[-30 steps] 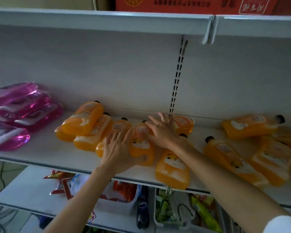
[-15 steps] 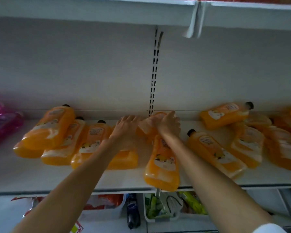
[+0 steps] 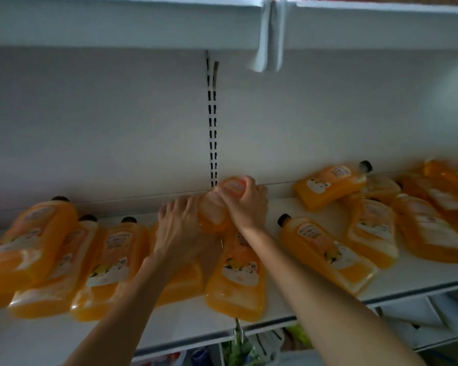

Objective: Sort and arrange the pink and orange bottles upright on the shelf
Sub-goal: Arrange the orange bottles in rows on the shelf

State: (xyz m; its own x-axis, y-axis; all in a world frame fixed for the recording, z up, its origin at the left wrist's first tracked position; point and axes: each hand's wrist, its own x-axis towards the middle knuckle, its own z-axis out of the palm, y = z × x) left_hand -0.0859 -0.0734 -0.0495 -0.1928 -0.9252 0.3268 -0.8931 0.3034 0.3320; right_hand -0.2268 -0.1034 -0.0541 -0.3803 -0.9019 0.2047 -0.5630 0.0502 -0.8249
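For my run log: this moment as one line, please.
right hand: grips orange bottle | left hand: touches same bottle | other bottles: lying on shelf

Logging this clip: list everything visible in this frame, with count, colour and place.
held orange bottle: one, orange, back centre of the shelf, between both hands
other orange bottles: at least ten, orange with dark caps, lying along the shelf; the right-hand pile is too blurred for an exact count
shelf: one, white, bearing the bottles
upper shelf: one, white, overhead
slotted upright: one, dark slots, centre of the back panel
lower-shelf goods: count unclear, mixed colours, below the shelf
left hand: fingers straight, against the held bottle's left side
right hand: gripping the held bottle's top
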